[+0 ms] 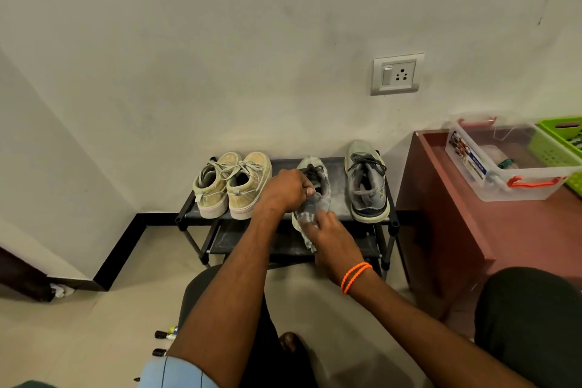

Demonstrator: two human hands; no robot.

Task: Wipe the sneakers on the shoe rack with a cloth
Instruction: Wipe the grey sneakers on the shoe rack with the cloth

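Two forearms reach up-frame to a grey sneaker [311, 189] on the shoe rack [337, 198].
Left hand [285, 189] grips its collar; right hand [327, 230] pinches a cloth [307, 224] at the heel, toe pointing away.

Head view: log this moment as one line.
left hand: grips grey sneaker | right hand: presses cloth on its heel | rack: second grey sneaker, beige pair untouched

Left hand [285, 187] grips the grey lace-up sneaker [315, 189] on the black metal shoe rack [340, 164]; right hand [330, 236] presses a grey cloth [307, 219] against its heel.
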